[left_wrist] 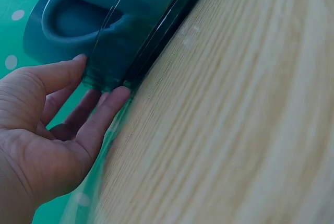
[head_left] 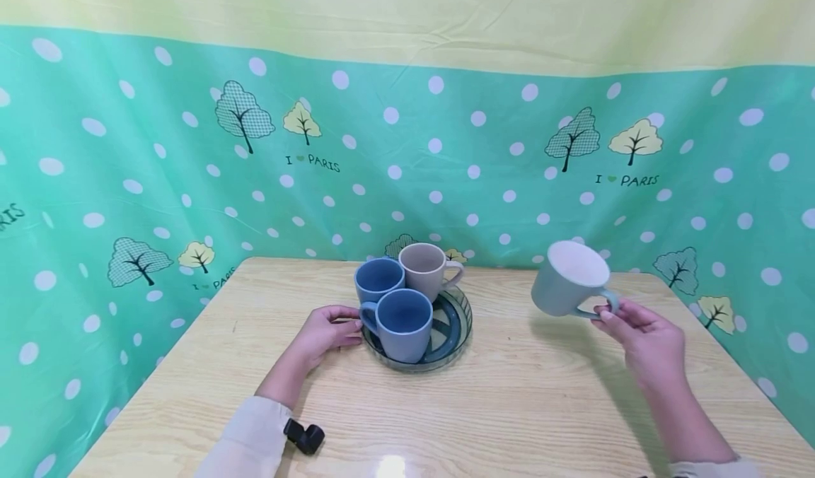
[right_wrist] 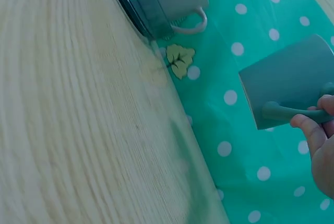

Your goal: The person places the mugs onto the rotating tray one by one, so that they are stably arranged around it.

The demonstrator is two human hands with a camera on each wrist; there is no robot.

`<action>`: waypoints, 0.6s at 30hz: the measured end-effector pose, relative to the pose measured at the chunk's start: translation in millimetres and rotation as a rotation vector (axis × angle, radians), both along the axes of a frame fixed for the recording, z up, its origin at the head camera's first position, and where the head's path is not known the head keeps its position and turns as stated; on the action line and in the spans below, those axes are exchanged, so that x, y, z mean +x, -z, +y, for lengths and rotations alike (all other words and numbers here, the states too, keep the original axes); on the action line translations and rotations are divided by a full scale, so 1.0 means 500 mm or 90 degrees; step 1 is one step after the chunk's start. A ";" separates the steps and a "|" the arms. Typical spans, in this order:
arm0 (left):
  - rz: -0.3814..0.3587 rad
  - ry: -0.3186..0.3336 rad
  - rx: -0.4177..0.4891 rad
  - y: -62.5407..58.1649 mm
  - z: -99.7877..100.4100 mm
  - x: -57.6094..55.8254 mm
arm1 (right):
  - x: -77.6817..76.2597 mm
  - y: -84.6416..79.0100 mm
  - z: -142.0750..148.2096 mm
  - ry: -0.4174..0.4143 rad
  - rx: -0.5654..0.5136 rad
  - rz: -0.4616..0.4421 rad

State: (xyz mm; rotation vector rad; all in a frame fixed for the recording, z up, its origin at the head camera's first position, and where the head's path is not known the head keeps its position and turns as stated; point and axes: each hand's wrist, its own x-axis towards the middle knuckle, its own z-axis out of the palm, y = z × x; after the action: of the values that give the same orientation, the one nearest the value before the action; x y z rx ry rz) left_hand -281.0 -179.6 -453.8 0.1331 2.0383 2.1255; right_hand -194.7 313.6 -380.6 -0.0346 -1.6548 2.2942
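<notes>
My right hand [head_left: 656, 344] pinches the handle of a pale grey-green mug [head_left: 560, 287] with a white inside. The mug is tilted and raised above the table's right side; in the right wrist view, thumb and fingers close on the handle [right_wrist: 292, 113]. My left hand [head_left: 325, 336] touches the left side of a round clear glass dish [head_left: 467, 329], its fingertips at the dish's wall in the left wrist view. Within the dish stand a front blue mug [head_left: 407, 329] with its handle to the left, a second blue mug [head_left: 369, 290] behind it, and a greyish-pink mug [head_left: 423, 266] with its handle to the right.
The dish stands near the middle of a light wooden table [head_left: 509, 407]. Behind and beside the table hangs a green and yellow dotted cloth [head_left: 458, 138]. A small black device [head_left: 304, 437] is by the left sleeve.
</notes>
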 end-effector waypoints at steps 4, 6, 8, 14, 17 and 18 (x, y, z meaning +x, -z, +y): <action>0.001 0.003 -0.003 -0.002 -0.001 0.002 | 0.003 -0.001 -0.017 -0.002 0.007 0.002; -0.001 0.005 0.001 -0.004 0.001 0.003 | 0.004 -0.001 -0.025 -0.003 0.014 0.004; -0.005 0.001 0.008 -0.005 0.002 0.004 | 0.006 -0.002 -0.033 -0.005 0.019 0.003; -0.015 0.005 0.023 -0.005 0.006 0.003 | 0.012 -0.007 -0.059 -0.005 0.032 0.007; -0.020 0.019 0.022 -0.003 0.005 0.001 | 0.011 -0.009 -0.072 -0.013 0.029 0.026; -0.023 0.025 0.022 -0.003 0.005 0.002 | 0.011 -0.009 -0.076 -0.017 0.025 0.033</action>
State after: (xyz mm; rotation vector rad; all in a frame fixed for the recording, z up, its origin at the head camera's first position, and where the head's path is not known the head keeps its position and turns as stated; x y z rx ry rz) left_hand -280.2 -177.1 -452.2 0.1385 1.9628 2.1251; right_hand -189.3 275.7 -376.1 0.0549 -1.6831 2.2615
